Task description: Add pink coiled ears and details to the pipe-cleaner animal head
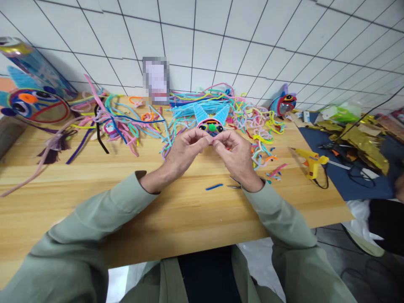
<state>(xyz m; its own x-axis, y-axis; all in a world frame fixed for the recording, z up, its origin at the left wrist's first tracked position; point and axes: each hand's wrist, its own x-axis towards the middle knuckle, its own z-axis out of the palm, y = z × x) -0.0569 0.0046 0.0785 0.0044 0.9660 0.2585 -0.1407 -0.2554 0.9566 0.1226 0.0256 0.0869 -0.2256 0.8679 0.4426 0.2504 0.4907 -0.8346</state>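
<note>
Overall, wooden table (176,214) below white-tiled wall (217,38).

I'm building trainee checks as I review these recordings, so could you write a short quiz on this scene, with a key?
1. Multiple choice: what colour is the body of the glue gun on the wooden table?
A) Red
B) Yellow
C) Green

2. True or false: in the picture, the tall can stands to the right of the glue gun.

3. Fill in: in the picture, the left hand and right hand come together just below an animal face with two pointed ____ ears.

Key: 1. B. 2. False; the can is at the far left. 3. Light blue.
</note>
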